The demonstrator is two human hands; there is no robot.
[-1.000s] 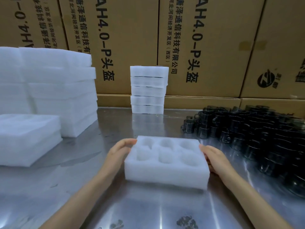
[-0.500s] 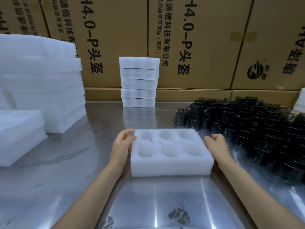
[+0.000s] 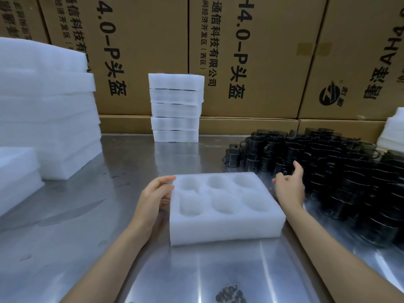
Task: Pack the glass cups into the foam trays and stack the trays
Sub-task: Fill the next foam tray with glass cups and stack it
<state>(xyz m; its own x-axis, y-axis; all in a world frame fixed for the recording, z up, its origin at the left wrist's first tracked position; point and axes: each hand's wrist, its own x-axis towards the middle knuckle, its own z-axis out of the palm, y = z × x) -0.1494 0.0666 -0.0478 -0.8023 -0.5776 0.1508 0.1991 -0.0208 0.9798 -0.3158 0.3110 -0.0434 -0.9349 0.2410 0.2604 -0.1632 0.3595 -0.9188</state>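
Observation:
A white foam tray (image 3: 225, 226) with several round empty wells lies flat on the steel table (image 3: 87, 215) in front of me. My left hand (image 3: 155, 197) holds its left edge, thumb on the top rim. My right hand (image 3: 289, 186) is off the tray, in the air just right of its far corner, fingers loosely spread and holding nothing, close to the mass of dark glass cups (image 3: 341, 169) crowded on the right side of the table.
A stack of several foam trays (image 3: 176, 108) stands at the back centre. Tall piles of foam sheets (image 3: 48, 110) fill the left, with a lower foam block (image 3: 15, 173) in front. More foam (image 3: 393, 130) sits at far right. Cardboard boxes (image 3: 244, 51) wall the back.
The tray has settled on the table. My right hand let go of its right edge and moved up and right toward the cups. My left hand stays on the left edge.

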